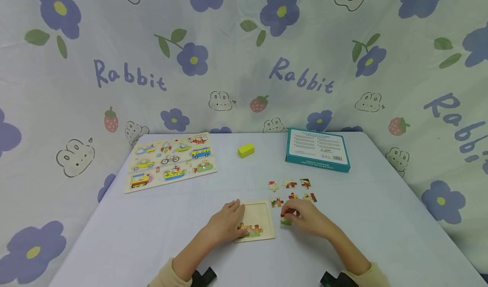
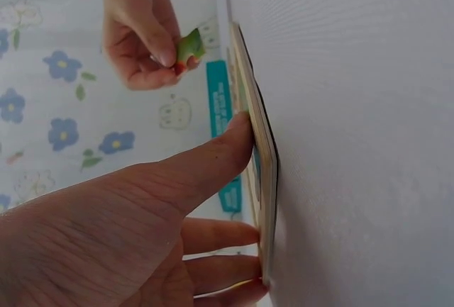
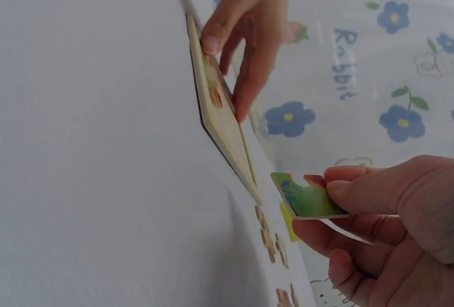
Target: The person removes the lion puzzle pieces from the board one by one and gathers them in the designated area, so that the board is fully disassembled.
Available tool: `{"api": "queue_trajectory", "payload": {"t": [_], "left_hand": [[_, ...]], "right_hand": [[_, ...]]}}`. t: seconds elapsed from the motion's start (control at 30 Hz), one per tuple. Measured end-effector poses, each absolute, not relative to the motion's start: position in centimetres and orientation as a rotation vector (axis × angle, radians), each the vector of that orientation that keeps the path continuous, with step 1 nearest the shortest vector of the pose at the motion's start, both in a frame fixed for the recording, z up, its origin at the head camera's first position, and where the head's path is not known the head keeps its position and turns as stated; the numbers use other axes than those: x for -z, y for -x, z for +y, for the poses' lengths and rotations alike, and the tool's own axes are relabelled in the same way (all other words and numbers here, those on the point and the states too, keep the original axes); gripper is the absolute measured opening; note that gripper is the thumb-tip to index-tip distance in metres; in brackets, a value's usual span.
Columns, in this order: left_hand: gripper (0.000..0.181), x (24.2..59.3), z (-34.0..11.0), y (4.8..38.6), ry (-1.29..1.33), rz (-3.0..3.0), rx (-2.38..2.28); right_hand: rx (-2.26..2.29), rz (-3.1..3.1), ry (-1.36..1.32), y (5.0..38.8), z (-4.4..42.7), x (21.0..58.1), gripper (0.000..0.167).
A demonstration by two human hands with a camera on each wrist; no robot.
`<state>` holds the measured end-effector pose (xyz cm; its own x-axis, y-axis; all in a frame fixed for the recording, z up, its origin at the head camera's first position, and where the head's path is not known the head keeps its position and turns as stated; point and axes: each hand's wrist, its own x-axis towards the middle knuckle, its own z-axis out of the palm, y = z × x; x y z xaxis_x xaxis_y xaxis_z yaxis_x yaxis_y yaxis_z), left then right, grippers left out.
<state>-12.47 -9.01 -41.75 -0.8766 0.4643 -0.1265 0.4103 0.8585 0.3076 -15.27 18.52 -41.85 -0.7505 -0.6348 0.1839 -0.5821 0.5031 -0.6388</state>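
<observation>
In the head view, my left hand (image 1: 227,222) rests on the left side of a square wooden puzzle tray (image 1: 270,219). Its thumb presses near the joined puzzle pieces (image 1: 254,230) along the tray's bottom edge, and the other fingers lie along the left rim. My right hand (image 1: 310,219) pinches a green puzzle piece (image 3: 309,197) between thumb and fingers, just right of the tray. The right wrist view shows this piece held above the table, with a round notch and some red at its edge. Several loose puzzle pieces (image 1: 277,202) lie beyond the right hand.
A board with printed vehicles (image 1: 171,162) lies at the back left. There is a yellow block (image 1: 245,150) at the back middle and a teal box (image 1: 317,149) at the back right. Behind the white table (image 1: 152,223) hangs a flowered curtain (image 1: 236,67).
</observation>
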Motion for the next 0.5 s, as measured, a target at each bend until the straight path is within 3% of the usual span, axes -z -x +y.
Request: {"api": "queue_trajectory", "payload": {"t": [0.5], "left_hand": [[0.079,41.7,-9.2,12.4,-0.693,2.813,-0.438]], "right_hand": [[1.090,2.708,0.959,15.1,22.2,41.6,0.011]]}}
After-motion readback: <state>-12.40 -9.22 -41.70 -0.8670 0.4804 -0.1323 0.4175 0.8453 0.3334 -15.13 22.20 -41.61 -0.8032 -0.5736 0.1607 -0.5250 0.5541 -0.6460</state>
